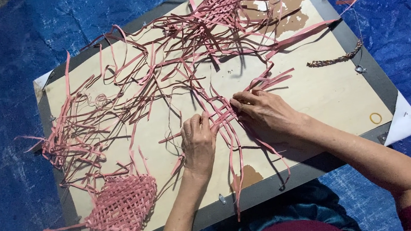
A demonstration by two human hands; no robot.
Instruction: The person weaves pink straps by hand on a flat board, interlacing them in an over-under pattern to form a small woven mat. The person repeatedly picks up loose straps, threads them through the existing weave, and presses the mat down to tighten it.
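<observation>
Finished woven pink patch [122, 206]: lower left of the board [336, 96], clear of you.
Loose pink strips [126, 88]: tangled across the board; a drag could snag them.
Your left hand [198, 144]: fingers curled, pressing the small started weave [221, 114].
Your right hand [266, 114]: pinching a strip there; lift either and the crossings may slip apart.
Rubber band [376, 118]: right edge.

Top edge of the shot chops off the upper woven pink patch [221, 1], so no idea how far it goes. The right hand [266, 114] covers part of the small weave [220, 114], and the fingertips tucked in there can't be made out. Tiny metal bit [360, 69] near the braided cord [334, 59] is too small to tell
</observation>
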